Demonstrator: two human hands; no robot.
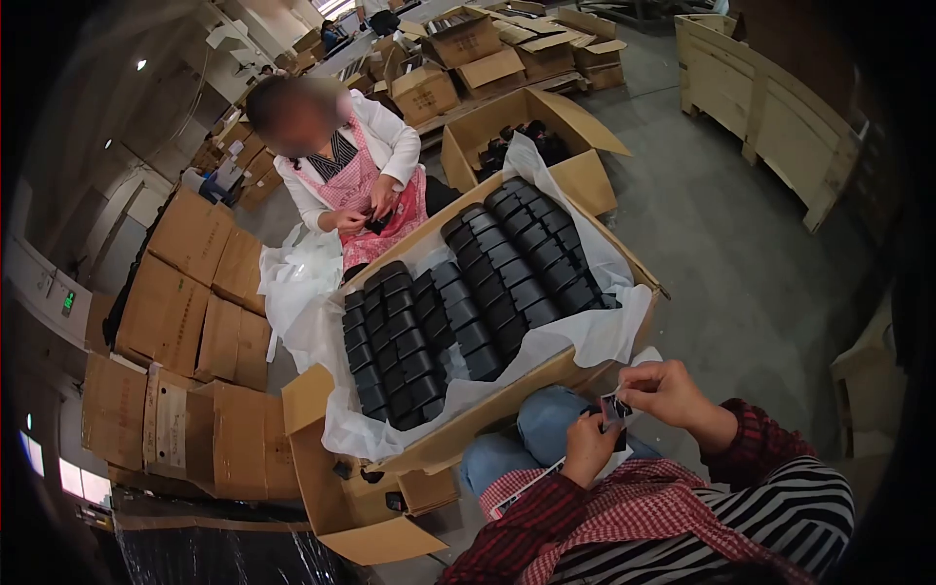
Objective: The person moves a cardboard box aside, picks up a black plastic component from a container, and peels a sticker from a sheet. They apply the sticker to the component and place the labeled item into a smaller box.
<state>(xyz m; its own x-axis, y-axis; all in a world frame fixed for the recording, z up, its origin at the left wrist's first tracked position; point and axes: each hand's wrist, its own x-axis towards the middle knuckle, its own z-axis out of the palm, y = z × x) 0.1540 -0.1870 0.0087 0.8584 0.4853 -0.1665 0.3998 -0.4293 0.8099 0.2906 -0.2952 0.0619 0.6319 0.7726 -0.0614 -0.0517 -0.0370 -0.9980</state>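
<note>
There, dark part (615, 410) between fingers (636, 382).

Left hand (588, 447): lower centre, pinching small dark part (615, 409).
Right hand (668, 392): gripping same part.
Box (468, 434): centre, rows of black parts (458, 312).
</note>
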